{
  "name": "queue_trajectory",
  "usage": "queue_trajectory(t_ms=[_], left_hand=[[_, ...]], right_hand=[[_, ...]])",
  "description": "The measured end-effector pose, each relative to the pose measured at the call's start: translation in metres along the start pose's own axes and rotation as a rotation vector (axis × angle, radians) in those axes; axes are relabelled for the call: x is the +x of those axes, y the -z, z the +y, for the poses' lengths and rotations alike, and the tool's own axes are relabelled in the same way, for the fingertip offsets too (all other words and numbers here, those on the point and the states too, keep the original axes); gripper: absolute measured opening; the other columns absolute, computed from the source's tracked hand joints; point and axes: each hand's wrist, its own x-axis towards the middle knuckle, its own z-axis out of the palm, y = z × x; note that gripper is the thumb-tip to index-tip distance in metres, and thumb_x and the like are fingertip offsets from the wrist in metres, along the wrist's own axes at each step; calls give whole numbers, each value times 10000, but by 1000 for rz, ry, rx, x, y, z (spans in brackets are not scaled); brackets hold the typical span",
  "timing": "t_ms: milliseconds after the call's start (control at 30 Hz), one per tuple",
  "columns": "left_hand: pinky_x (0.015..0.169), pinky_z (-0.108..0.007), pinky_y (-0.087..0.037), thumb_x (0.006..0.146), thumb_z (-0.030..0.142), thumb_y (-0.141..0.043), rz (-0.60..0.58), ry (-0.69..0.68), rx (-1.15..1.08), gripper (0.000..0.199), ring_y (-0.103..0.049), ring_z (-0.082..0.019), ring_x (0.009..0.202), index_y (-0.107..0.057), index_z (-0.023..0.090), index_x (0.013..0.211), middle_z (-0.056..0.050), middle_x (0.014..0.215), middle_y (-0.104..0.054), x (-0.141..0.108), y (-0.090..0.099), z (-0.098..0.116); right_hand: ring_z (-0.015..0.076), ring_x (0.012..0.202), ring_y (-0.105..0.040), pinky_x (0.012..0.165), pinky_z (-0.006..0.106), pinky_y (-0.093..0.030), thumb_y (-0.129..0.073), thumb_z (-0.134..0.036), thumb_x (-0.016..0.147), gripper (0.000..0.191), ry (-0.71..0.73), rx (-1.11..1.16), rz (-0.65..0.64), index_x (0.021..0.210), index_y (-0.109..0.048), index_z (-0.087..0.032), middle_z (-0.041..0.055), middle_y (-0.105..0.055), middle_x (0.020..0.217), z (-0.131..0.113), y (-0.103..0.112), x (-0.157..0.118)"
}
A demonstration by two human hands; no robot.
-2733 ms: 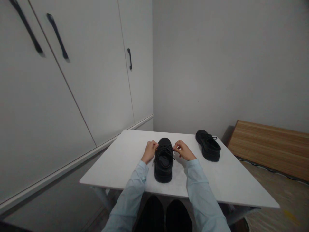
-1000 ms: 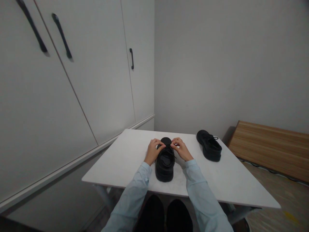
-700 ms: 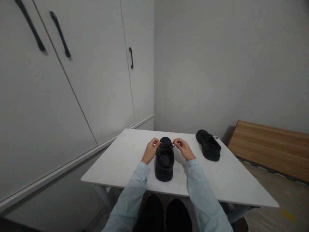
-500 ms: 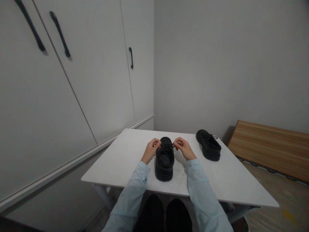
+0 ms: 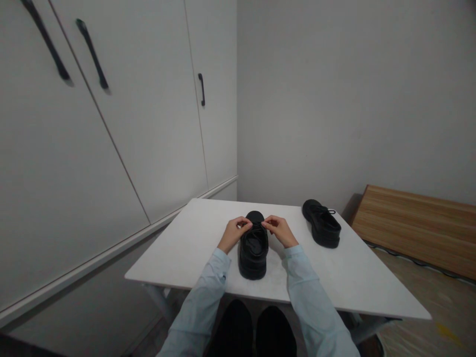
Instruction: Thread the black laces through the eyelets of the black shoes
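Inward over the near black shoe point(image 5: 253, 255) on the white table point(image 5: 178, 248), my left hand point(image 5: 233, 233) and right hand point(image 5: 279, 230) had drawn closer together, fingertips pinched at its laces point(image 5: 257, 225).

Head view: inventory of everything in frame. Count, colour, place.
Near shoe: 1, black, mid-table, between hands
Far shoe: 1, black, table's right
Laces: one set per shoe, black
Table: 1, white, centre
Doors: 3, whitish, left
Handles: 3, black, on doors
Wall: 1, grey, behind table
Wood-grain panel: 1, brown, right
Floor: 1, brownish, lower right
Left hand: 1, bare, fingertips at near shoe's laces
Right hand: 1, bare, same
Sleeves: 2, light blue, forearms
Legs: 2, black, bottom
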Motion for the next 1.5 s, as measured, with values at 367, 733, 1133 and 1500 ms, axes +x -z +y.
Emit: queue_trajectory(t_ms=[367,733,1133,1500], left_hand=[[721,-259,-428,796,400,-569,60,-16,-89,252,-555,-136,723,-565,153,747,-12,743,-599,3,-2,-2],[814,-312,-443,832,527,-498,33,5,-282,335,-614,-166,839,-411,205,798,-67,877,-683,-2,-6,7],[741,-262,-413,883,398,-443,50,-87,-125,230,-524,-127,696,-421,199,769,15,689,-532,1,-4,1],[712,-259,-403,856,373,-448,122,12,-36,208,-544,-135,674,-414,206,737,29,654,-513,4,-1,-14]], right_hand=[[164,776,-579,642,274,-420,-685,-345,697,218,44,145,23,628,-550,-188,45,-676,889,4,1,0],[172,743,-596,669,294,-435,-656,-447,727,306,-17,279,32,661,-461,-220,29,-689,780,2,-5,0],[134,603,-532,588,267,-404,-708,-478,661,385,-81,365,85,602,-430,-218,-8,-628,656,0,-5,1],[91,443,-425,484,258,-362,-723,-485,628,409,-188,387,133,565,-421,-215,-12,-624,598,11,-2,1]])
